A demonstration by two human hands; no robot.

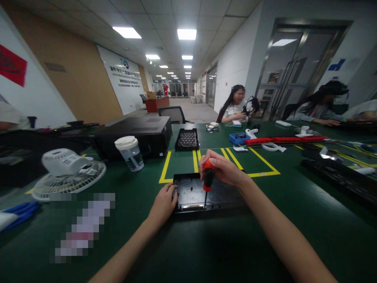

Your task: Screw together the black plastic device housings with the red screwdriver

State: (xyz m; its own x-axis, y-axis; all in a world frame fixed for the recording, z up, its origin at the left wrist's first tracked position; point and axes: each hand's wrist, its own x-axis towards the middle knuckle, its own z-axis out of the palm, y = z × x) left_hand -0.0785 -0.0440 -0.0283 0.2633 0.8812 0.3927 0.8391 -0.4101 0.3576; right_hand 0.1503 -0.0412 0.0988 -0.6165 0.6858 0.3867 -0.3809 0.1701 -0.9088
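Observation:
A flat black panel with raised edges [188, 192] lies on the green table in front of me. My left hand [165, 200] grips the panel's left edge with its fingers over the rim. In my right hand [222, 167] is a red and black screwdriver [209, 177], held upright by its handle. Its thin shaft points down to the panel's near edge, beside a bright strip; whether the tip sits in a screw is too small to tell. A tiny black piece [191, 189] lies on the panel's surface.
Left of the panel stand a lidded cup [129, 153], a white fan [69, 173] and a large black case [132, 133]. Farther back are a black tray [187, 139] and a blue box [239, 138]. Yellow tape [263, 173] marks the table. People sit at the far side.

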